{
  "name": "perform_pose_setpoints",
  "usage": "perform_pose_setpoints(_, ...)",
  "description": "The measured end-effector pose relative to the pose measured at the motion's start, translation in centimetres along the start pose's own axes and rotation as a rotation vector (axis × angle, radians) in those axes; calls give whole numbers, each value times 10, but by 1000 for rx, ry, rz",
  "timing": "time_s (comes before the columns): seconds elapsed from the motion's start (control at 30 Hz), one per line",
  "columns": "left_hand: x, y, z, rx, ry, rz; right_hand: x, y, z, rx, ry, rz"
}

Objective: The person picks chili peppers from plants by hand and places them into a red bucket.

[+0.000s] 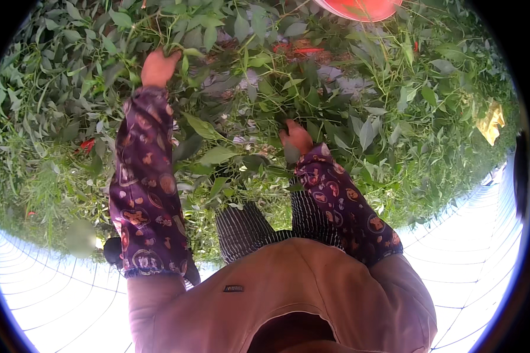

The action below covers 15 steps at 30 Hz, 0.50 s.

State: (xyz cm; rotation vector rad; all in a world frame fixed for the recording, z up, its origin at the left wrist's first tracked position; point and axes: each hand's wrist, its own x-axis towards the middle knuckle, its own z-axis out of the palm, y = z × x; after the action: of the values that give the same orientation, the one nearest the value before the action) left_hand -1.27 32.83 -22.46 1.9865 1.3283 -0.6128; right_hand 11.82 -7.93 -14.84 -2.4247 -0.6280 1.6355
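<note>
Leafy green pepper plants [218,155] surround both my hands. At the upper left, my left hand [159,67] reaches in among the leaves and looks closed, its fingertips hidden by foliage. My right hand [298,136] is lower and nearer to me, right of the middle, with fingers curled in among stems. What either hand grips is hidden. Red chili peppers [308,51] show between the plants beyond my right hand. Another red pepper cluster [87,145] hangs left of my left forearm.
A red basin or bucket [365,8] with a pale rim stands at the far edge. A yellowed leaf or scrap [490,123] is at the far right. Dense foliage spreads around my striped trouser legs [243,231]. Behind me is bright white sheeting [59,294] with dark lines.
</note>
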Motion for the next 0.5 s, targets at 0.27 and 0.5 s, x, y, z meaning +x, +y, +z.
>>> perform_pose_setpoints(0.27, -114, 8, 65, 155, -171, 176, 22, -36, -35, -214, 349, -212)
perform_pose_setpoints(0.5, -136, -13, 107, 356, -48, 286, 90, -94, -72, 280, 457, -182)
